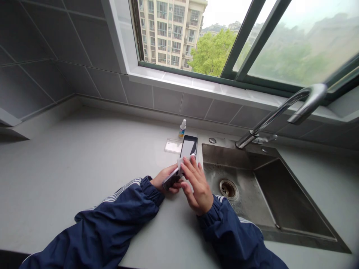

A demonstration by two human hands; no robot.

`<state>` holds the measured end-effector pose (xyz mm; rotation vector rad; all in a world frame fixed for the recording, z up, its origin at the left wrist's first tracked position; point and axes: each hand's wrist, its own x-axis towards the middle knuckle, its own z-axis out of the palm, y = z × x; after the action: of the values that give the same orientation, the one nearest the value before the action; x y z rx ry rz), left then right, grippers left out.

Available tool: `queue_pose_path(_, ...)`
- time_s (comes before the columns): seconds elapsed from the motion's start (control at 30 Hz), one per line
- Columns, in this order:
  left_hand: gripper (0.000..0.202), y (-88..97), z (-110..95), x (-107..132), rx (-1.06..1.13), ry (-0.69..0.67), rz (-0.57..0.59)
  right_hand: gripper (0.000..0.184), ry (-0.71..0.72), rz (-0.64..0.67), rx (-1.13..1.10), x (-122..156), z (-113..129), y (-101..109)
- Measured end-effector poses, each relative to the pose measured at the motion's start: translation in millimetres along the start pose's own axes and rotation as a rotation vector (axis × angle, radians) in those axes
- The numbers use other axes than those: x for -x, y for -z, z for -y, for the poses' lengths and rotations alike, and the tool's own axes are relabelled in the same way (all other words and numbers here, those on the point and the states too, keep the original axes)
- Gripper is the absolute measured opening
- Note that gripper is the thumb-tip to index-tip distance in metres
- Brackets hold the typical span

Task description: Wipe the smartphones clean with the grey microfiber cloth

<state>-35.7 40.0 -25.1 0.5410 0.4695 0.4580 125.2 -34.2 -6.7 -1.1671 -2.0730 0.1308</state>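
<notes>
the left hand [165, 179] is closed around one dark phone [170, 180], held tilted at centre frame just above the counter edge. the right hand [198, 185] pinches one white cloth [182, 165], pressing it against that phone's upper end. just beyond the hands, one black phone [188, 146] lies with its lower end hidden behind the cloth, though it is hard to tell whether it touches the cloth. one clear rectangular phone case [173, 145] lies just left of it, and one small white-capped spray bottle [182, 129] stands behind both on the grey counter [84, 157]. to the right are one steel sink [269, 201] with one drain [228, 188] and one curved faucet [283, 108], below the window [297, 45] at upper right
</notes>
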Motion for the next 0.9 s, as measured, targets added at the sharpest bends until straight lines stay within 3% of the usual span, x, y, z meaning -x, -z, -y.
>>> queue_pose_path(0.1, 0.05, -1.4, -6.0, -1.3, -0.001, 0.122, 0.025, 0.055, -0.051, -0.077, -0.02, -0.8, -7.2, -0.5)
queue_pose_path(0.23, 0.046, -3.6, -8.4, -2.2, 0.0, 0.141, 0.012, 0.053, -0.085, -0.149, -0.126, -2.3, -11.4, -2.0)
queue_pose_path(0.37, 0.039, -4.9, -7.8, -1.3, -0.003, 0.092, 0.002, 0.048, -0.172, -0.209, -0.294, -3.1, -13.1, -3.5)
queue_pose_path(0.63, 0.061, -3.0, -6.3, 1.3, -0.042, 0.019, 0.065, 0.044, -0.382, -0.32, -0.588, -6.6, -15.3, -3.0)
queue_pose_path(0.9, 0.071, -6.3, -5.8, 9.6, -0.191, -0.124, 0.158, 0.044, -0.527, -0.344, -0.727, -3.6, -35.3, -11.5)
